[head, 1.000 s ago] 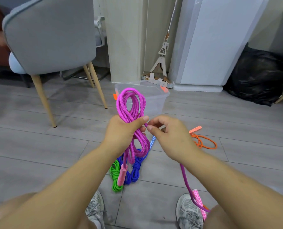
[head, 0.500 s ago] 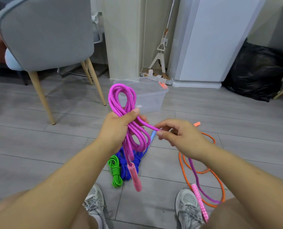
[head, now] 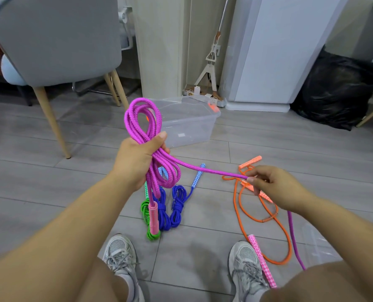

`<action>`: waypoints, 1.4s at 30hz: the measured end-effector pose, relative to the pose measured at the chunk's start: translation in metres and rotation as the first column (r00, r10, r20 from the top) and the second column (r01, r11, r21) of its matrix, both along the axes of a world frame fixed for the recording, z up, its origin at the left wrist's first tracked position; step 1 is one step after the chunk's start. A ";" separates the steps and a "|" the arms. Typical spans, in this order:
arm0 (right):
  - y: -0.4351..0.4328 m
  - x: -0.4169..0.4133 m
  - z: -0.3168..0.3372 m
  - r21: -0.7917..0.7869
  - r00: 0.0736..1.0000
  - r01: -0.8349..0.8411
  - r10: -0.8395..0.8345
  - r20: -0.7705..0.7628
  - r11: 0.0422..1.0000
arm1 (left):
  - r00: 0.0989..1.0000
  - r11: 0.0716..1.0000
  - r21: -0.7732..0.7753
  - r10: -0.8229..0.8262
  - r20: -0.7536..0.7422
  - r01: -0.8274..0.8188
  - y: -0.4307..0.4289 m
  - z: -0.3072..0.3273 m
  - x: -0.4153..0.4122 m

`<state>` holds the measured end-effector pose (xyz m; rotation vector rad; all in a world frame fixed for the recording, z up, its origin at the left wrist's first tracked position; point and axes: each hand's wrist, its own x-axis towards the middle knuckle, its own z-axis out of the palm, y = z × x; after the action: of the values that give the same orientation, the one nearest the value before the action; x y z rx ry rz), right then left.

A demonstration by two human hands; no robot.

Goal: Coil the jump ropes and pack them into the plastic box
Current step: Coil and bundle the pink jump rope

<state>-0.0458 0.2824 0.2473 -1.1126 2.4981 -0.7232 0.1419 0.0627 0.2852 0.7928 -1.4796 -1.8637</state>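
Note:
My left hand (head: 137,160) grips a bundle of loops of the magenta jump rope (head: 144,125); one pink handle (head: 153,219) hangs below it. A taut strand runs right to my right hand (head: 274,188), which pinches it. The rope's tail drops past my right forearm to the other pink handle (head: 261,261) by my right shoe. The clear plastic box (head: 189,123) stands open on the floor behind the loops. Coiled blue rope (head: 172,205) and green rope (head: 147,211) lie below my left hand. An uncoiled orange rope (head: 266,216) lies under my right hand.
A grey chair (head: 57,40) with wooden legs stands at the left. A white cabinet (head: 274,49), a mop (head: 211,62) and a black bag (head: 338,92) line the back. My two grey shoes (head: 120,251) rest on the grey plank floor. A clear lid (head: 318,240) lies at the right.
My right hand has slid out to the right along the magenta rope, drawing a long straight strand from the bundle. My left hand keeps its grip on the loops.

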 end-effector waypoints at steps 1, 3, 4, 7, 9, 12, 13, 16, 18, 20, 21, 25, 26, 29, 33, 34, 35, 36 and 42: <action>-0.002 0.002 0.000 0.007 0.999 0.009 -0.009 -0.043 1.000 | 1.000 1.000 0.007 -0.004 0.002 0.004 0.003 0.000 0.000; -0.008 0.009 0.002 0.005 0.992 0.011 -0.010 -0.127 1.000 | 1.000 1.000 0.023 -0.012 -0.004 0.012 0.007 0.001 -0.002; -0.011 0.013 0.004 -0.008 0.989 0.004 -0.005 -0.146 1.000 | 1.000 0.999 0.027 -0.020 -0.005 0.020 0.008 0.001 -0.003; -0.023 0.026 0.013 -0.050 0.990 -0.037 0.030 -0.141 0.998 | 0.999 0.999 0.007 -0.046 0.023 0.045 0.011 0.001 -0.006; -0.031 0.033 0.019 -0.066 0.990 -0.064 0.055 -0.133 0.996 | 0.997 0.997 -0.007 -0.078 0.028 0.078 0.016 0.000 -0.008; -0.041 0.044 0.027 -0.110 0.991 -0.115 0.107 -0.082 0.987 | 0.993 0.993 -0.036 -0.114 0.039 0.116 0.020 -0.003 -0.010; -0.044 0.047 0.029 -0.130 0.990 -0.132 0.125 -0.059 0.983 | 0.992 0.991 -0.043 -0.121 0.046 0.123 0.020 -0.003 -0.011; -0.052 0.054 0.035 -0.187 0.985 -0.165 0.172 0.023 0.969 | 0.989 0.989 -0.057 -0.135 0.057 0.138 0.021 -0.003 -0.012; -0.056 0.055 0.038 -0.208 0.979 -0.173 0.190 0.067 0.963 | 0.988 0.988 -0.066 -0.135 0.076 0.140 0.021 -0.003 -0.012; -0.057 0.056 0.041 -0.220 0.973 -0.176 0.204 0.109 0.960 | 0.987 0.987 -0.076 -0.132 0.094 0.139 0.022 -0.002 -0.013; -0.058 0.057 0.042 -0.214 0.970 -0.183 0.212 0.122 0.959 | 0.985 0.986 -0.086 -0.134 0.106 0.144 0.022 -0.002 -0.013; -0.059 0.059 0.045 -0.110 0.963 -0.241 0.251 0.093 0.964 | 0.967 0.968 -0.131 -0.192 0.169 0.215 0.022 -0.004 -0.012; -0.059 0.061 0.046 -0.087 0.962 -0.253 0.260 0.087 0.963 | 0.959 0.960 -0.145 -0.213 0.186 0.241 0.023 -0.005 -0.012; -0.060 0.065 0.049 -0.061 0.957 -0.267 0.272 0.100 0.962 | 0.931 0.931 -0.170 -0.281 0.232 0.324 0.027 -0.004 -0.012; -0.068 0.069 0.052 -0.083 0.959 -0.257 0.265 0.103 0.963 | 0.906 0.910 -0.112 -0.373 0.203 0.400 0.035 -0.004 -0.012; -0.070 0.070 0.052 -0.097 0.961 -0.250 0.259 0.101 0.963 | 0.906 0.912 -0.096 -0.378 0.190 0.400 0.036 -0.005 -0.012; -0.072 0.071 0.052 -0.117 0.961 -0.243 0.255 0.106 0.963 | 0.910 0.917 -0.084 -0.371 0.183 0.391 0.036 -0.005 -0.012; -0.073 0.072 0.051 -0.142 0.960 -0.236 0.253 0.119 0.961 | 0.916 0.923 -0.082 -0.356 0.186 0.376 0.035 -0.006 -0.012; -0.076 0.069 0.046 -0.283 0.956 -0.189 0.243 0.167 0.940 | 0.910 0.923 -0.071 -0.358 0.208 0.379 0.037 -0.004 -0.010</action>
<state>0.0230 0.2067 0.2935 -1.3088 2.1135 -1.0679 0.1322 0.0992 0.2812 0.6904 -1.9500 -1.9952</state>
